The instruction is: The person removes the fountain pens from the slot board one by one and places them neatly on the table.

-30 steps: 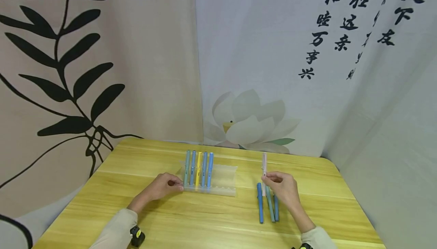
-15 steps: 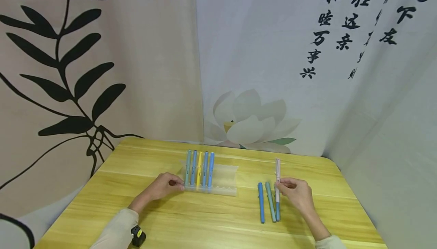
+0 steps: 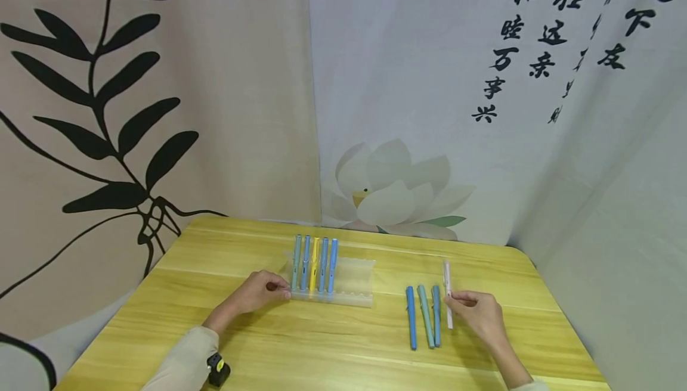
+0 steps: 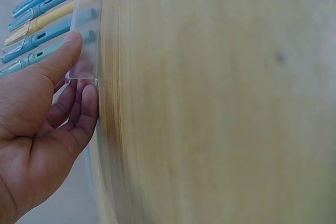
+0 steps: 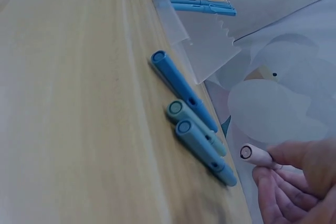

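Note:
My left hand point(image 3: 263, 291) grips the left end of a clear plastic pen rack point(image 3: 351, 300), thumb on its front strip in the left wrist view. Several pens stand side by side in the rack's left part, among them a yellow pen point(image 3: 313, 266) and a green pen point(image 3: 296, 263). Over at the right, my right hand point(image 3: 479, 315) pinches a pale pink pen point(image 3: 447, 278) between thumb and fingers. Just left of it, a blue pen point(image 3: 411, 318), a pale green pen point(image 3: 426, 317) and another blue pen point(image 3: 437, 316) lie in a row on the table.
The wooden table point(image 3: 343, 355) runs back to a curtain point(image 3: 257, 111) printed with leaves, a lotus and characters. A small black device point(image 3: 217, 370) is strapped at the left wrist. The rack's right part holds no pens.
My right hand has carried the pink pen rightward and toward me, from over the loose pens to their right side. The left hand stays at the rack.

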The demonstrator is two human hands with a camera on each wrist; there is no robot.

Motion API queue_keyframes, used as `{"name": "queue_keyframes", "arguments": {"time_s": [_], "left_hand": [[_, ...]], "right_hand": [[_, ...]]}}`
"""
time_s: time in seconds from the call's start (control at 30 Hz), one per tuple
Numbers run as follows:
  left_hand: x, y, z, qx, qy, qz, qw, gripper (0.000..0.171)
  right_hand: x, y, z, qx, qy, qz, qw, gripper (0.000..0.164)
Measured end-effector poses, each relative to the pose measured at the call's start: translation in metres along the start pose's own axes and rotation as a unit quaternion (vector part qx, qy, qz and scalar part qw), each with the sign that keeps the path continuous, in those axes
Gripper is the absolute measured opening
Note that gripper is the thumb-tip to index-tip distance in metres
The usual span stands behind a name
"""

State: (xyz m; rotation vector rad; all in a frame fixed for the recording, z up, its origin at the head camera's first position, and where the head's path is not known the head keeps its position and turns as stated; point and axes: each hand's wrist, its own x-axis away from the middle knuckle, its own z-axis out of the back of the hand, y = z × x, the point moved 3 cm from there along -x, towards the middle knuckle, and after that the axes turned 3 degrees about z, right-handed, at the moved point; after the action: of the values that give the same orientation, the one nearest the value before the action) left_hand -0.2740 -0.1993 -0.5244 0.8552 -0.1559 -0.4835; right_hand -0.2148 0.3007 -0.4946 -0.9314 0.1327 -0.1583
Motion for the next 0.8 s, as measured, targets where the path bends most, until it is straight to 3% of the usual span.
{"name": "queue_keyframes", "arguments": {"time_s": [0.53, 0.8], "left_hand": [[0.000, 0.001, 0.000, -0.005, 0.002, -0.001, 1.0000, 0.013], [0.001, 0.003, 0.000, 0.000, -0.002, 0.002, 1.0000, 0.013]], "right_hand": [[0.005, 0.022, -0.005, -0.018, -0.029, -0.032, 0.999, 0.030], [0.008, 0.030, -0.005, 0.000, -0.031, -0.046, 0.998, 0.025]]}}
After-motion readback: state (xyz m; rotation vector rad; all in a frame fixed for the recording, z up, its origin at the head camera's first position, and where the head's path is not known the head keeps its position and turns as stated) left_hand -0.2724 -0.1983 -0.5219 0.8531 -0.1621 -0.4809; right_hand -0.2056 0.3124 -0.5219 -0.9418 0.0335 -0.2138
